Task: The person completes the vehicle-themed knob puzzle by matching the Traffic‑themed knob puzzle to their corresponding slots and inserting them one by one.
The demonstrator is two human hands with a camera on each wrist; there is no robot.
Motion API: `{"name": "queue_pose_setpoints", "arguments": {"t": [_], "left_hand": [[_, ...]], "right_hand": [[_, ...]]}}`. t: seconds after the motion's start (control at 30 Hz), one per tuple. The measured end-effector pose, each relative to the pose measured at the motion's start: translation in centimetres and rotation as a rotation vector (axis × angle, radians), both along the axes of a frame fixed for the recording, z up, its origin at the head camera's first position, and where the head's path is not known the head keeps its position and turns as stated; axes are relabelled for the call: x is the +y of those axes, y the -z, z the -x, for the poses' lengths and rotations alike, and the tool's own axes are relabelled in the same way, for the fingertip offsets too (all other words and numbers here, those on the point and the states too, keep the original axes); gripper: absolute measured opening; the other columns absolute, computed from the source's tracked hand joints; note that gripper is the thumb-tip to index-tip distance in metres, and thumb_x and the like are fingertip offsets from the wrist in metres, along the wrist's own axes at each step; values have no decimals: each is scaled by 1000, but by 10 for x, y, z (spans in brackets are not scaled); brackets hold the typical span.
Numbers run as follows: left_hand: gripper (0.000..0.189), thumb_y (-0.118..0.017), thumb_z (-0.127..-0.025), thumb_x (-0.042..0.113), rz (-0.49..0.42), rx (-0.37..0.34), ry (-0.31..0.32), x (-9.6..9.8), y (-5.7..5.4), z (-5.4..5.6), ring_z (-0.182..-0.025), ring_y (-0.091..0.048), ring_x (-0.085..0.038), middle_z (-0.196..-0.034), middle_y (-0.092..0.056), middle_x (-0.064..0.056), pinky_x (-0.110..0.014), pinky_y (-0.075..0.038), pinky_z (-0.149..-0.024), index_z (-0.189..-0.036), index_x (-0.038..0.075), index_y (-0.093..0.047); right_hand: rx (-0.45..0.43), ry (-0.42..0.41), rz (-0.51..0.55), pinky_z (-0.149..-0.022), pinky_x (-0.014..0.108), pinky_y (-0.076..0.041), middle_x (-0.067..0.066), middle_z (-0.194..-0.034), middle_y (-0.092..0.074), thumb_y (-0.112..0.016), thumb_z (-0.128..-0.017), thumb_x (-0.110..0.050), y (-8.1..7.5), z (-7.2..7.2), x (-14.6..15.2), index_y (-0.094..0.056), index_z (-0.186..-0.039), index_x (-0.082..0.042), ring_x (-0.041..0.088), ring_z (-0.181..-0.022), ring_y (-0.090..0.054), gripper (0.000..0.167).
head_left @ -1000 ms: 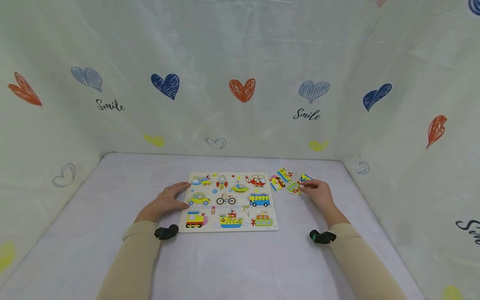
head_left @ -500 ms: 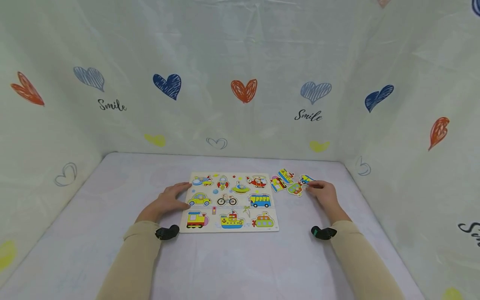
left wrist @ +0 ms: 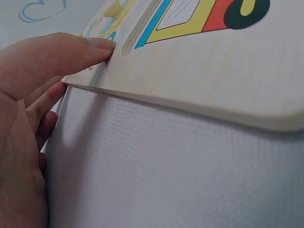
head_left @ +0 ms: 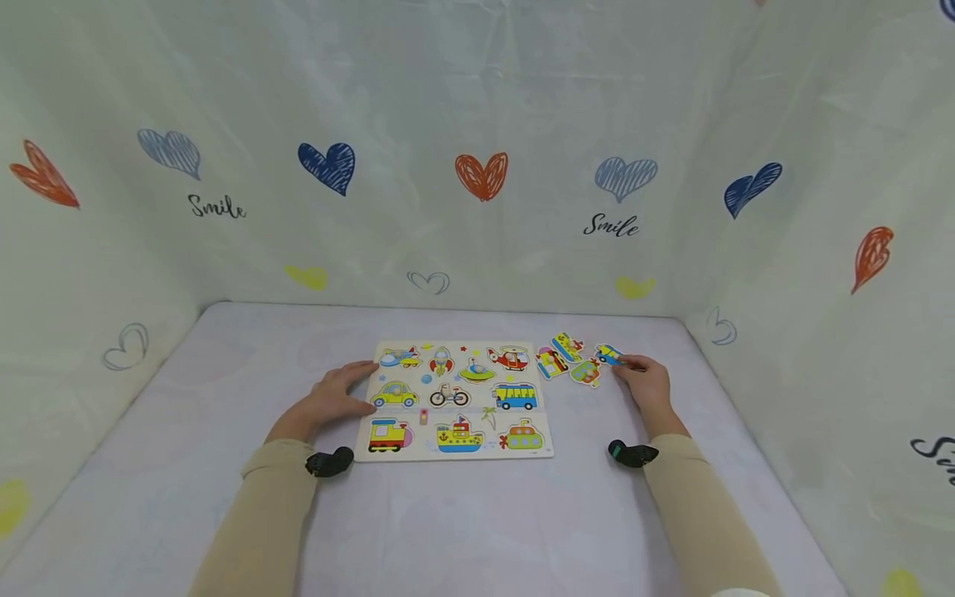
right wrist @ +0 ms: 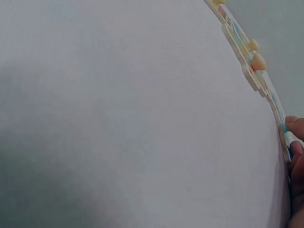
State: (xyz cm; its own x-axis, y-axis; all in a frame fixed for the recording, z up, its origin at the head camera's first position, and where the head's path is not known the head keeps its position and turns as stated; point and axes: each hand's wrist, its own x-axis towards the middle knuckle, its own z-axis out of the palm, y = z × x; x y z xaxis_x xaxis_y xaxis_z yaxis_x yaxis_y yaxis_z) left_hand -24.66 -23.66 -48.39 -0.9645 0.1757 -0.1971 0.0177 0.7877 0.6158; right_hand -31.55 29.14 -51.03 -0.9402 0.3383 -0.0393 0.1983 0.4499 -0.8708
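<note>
A flat puzzle board [head_left: 481, 419] with printed vehicles lies on the table. My left hand [head_left: 328, 404] rests at its left edge, fingers extended; in the left wrist view the thumb [left wrist: 90, 47] lies on the board's surface beside the train picture. To the right of the board, a blue and yellow bus puzzle piece [head_left: 606, 353] lies at the end of a small group. My right hand [head_left: 647, 390] pinches the bus piece's right end between thumb and index finger; the right wrist view shows these fingertips at the edge of the frame.
Next to the bus piece lie a submarine piece [head_left: 585, 373], a ship piece [head_left: 568, 347] and a train piece [head_left: 552, 364], close together by the board's upper right corner. Small knobs [right wrist: 258, 61] stick up from pieces. A heart-patterned cloth [head_left: 418, 240] hangs behind the table.
My right hand has moved a little right, from over the submarine piece to the bus piece, which has come more into sight. The left hand and board stay put.
</note>
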Motion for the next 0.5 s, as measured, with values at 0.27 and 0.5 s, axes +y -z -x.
{"name": "queue_pose_setpoints", "arguments": {"t": [0.27,0.5], "left_hand": [[84,-75,-77,22,-25,-2,-3,1,-3,-1,-140,-13,-47,-156,-25,-20,-70,-8,-107,-149,5,-36],[84,-76,-77,23,-22,4,-11,1,0,-1,-140,-13,-47,-155,-26,-20,-71,-9,-106,-149,6,-37]], "right_hand": [[-14,95,-42,-70,28,-41,11,-100,-58,-68,-91,-13,-4,2,-7,-67,-118,0,21,-91,-48,31],[-69,121,-137,-74,35,-38,14,-109,-61,-66,-94,-21,-5,2,-13,-68,-120,-4,26,-96,-49,31]]}}
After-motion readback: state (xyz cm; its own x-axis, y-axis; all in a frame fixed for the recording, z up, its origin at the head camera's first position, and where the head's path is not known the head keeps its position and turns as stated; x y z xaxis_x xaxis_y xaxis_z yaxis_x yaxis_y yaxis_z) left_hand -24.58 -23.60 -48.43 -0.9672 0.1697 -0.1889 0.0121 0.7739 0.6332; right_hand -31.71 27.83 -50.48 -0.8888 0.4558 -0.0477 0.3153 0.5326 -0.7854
